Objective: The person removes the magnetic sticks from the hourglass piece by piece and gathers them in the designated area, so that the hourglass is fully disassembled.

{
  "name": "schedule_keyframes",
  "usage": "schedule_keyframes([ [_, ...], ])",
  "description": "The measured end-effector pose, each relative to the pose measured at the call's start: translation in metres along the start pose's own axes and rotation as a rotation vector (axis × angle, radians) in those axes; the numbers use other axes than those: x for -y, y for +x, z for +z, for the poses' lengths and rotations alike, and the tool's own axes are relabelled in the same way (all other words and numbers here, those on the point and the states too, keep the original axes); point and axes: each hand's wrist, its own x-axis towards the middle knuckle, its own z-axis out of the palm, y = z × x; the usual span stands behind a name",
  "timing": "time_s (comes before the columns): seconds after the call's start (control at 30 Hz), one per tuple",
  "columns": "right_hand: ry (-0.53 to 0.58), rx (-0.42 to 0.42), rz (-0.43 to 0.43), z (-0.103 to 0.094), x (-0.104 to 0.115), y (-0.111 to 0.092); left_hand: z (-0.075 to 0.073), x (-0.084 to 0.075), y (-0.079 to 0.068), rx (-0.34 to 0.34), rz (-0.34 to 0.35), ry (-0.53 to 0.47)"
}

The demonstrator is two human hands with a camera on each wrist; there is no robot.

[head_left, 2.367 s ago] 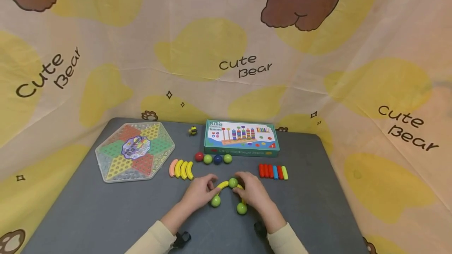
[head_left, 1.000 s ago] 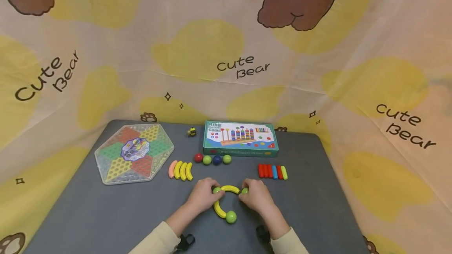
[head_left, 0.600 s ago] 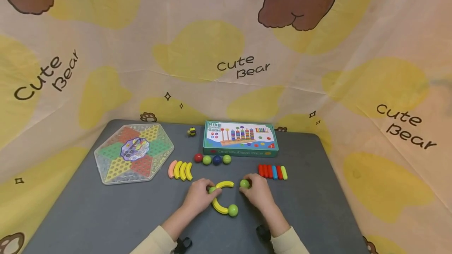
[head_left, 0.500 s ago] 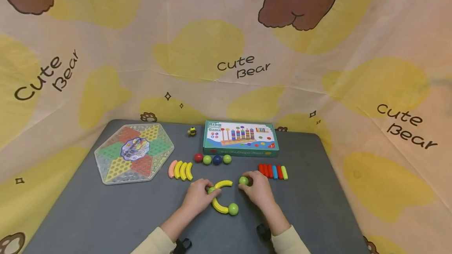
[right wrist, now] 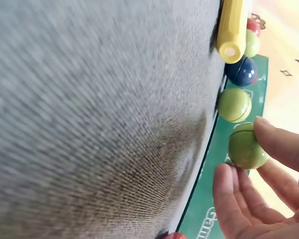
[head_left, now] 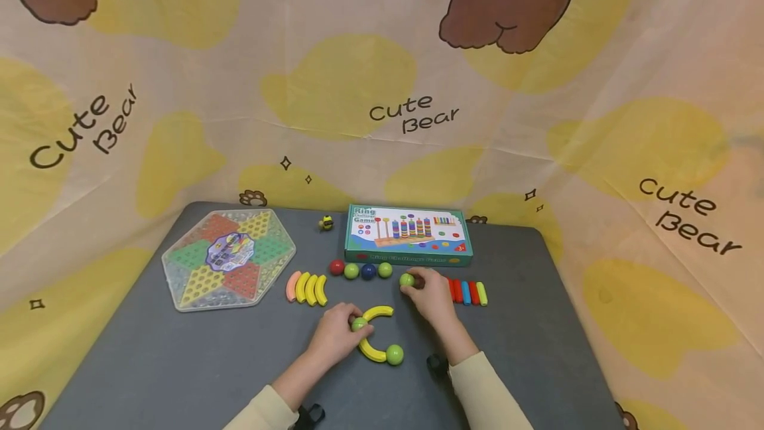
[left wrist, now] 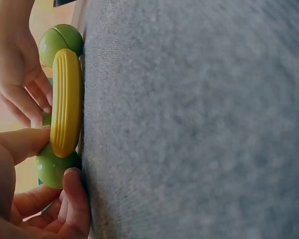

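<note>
My left hand [head_left: 336, 334] pinches a green ball [head_left: 359, 324] between thumb and fingers on the grey table. Two yellow curved sticks run from that ball, one upper [head_left: 379, 311] and one lower [head_left: 373, 352]; at the lower one's far end sits another green ball [head_left: 394, 354]. In the left wrist view, the ridged yellow stick [left wrist: 67, 102] spans these two balls. My right hand [head_left: 434, 297] holds a third green ball [right wrist: 246, 147] by thumb and fingertips. It is close to the right end of a row of red, green and blue balls [head_left: 369, 271]. The upper stick's free end shows a round tip.
Behind the ball row lies a green Ring Challenge Game box [head_left: 408, 234]. Curved yellow and pink sticks [head_left: 306, 288] stand in a group at left, red, blue and lime straight sticks [head_left: 467, 292] at right. A hexagonal Chinese checkers board [head_left: 229, 260] and a small bee figure [head_left: 325, 222] are farther back.
My right hand has carried its green ball away from the upper curved stick's end, back toward the ball row. My left hand has stayed at its ball after turning the two-stick chain into a C.
</note>
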Motion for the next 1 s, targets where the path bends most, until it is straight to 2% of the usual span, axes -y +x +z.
schedule_keyframes([
  [0.2, 0.036, -0.007, 0.046, 0.004, 0.0, 0.011, 0.002, 0.002, 0.001, -0.004, -0.005, -0.006],
  [0.33, 0.041, -0.006, 0.046, 0.006, 0.003, 0.018, 0.002, 0.001, 0.0, -0.003, -0.009, -0.01],
  [0.63, -0.018, -0.004, 0.083, 0.014, 0.003, 0.031, 0.002, -0.001, 0.0, -0.005, 0.004, 0.004],
  [1.0, -0.002, 0.005, 0.085, 0.019, 0.002, 0.035, 0.001, 0.0, -0.001, -0.006, -0.003, -0.001],
])
